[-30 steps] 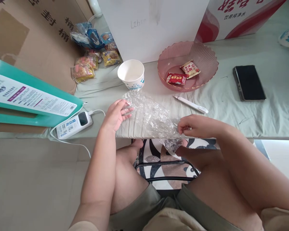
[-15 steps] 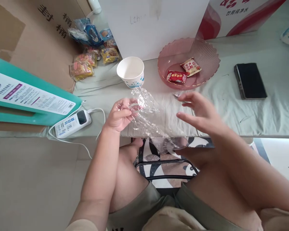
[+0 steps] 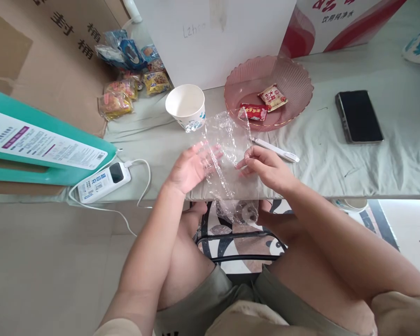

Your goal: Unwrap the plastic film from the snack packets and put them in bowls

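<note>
Bag: a clear plastic bag (image 3: 231,149) is hanging between the two hands, its top reaching in front of the bowl and its lower end drooping past the table edge; it is looking crumpled and see-through.
Left hand: the left hand (image 3: 192,168) is lying loosely open, palm up, fingers apart; its fingertips are showing through the plastic, though whether they are inside the bag or behind it I cannot tell.
Right hand: the right hand (image 3: 266,165) is pinching the bag's right side between thumb and forefinger, the other fingers curling.
Cup: a white paper cup (image 3: 185,102) is standing upright just beyond the bag.
Bowl: a pink ribbed bowl (image 3: 303,91) is sitting to the cup's right; a red packet (image 3: 255,112) and a cream packet (image 3: 273,98) are lying inside it.
Pen: a white pen-like stick (image 3: 282,151) is resting just beyond the right hand.
Phone: a black phone (image 3: 360,116) is lying farther right.
Cloth: a pale green cloth (image 3: 392,168) is covering the table; snack packets (image 3: 117,100) are heaping up at the left, beside a cardboard box (image 3: 63,65).
</note>
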Demonstrator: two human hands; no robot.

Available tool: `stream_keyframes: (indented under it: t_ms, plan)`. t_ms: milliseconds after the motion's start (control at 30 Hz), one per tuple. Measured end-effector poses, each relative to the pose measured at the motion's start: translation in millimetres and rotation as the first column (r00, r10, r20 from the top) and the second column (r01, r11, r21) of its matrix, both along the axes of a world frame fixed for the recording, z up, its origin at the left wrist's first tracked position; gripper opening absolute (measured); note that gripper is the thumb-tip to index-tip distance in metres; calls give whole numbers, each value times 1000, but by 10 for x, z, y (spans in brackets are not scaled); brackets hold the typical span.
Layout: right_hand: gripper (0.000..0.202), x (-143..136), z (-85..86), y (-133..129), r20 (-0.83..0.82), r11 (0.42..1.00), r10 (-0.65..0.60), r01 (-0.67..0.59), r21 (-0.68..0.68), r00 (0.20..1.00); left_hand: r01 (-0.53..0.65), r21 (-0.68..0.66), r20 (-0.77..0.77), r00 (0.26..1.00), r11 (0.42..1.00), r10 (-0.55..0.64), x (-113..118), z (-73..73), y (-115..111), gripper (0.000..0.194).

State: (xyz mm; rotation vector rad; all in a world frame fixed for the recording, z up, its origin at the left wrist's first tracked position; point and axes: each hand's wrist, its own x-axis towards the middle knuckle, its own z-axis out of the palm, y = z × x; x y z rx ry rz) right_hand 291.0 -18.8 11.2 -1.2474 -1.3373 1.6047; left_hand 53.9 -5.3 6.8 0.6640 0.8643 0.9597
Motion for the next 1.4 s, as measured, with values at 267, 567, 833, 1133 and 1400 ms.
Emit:
stream_keyframes:
  t_ms: [267,567,833,1133,1400]
  plan:
    - [10,67,-79,19,159,980,-99,69,185,982,159,64,-447,887,985,-114,215,-71,-52,29]
    - [8,141,-155,59,-110,963,-22,51,263,994,116,278,-201,978,954,-61,45,0,-57,13]
    - [21,138,-214,88,20,961,-159,150,234,987,273,516,-556,828,812,75,-56,-43,-50,26]
    - [27,38,-108,67,8,995,-75,75,63,997,-57,556,-274,929,829,247,12,-16,-108,18]
    - [24,14,-107,43,-187,994,-98,105,27,977,52,58,-353,935,997,-29,166,-42,-68,37]
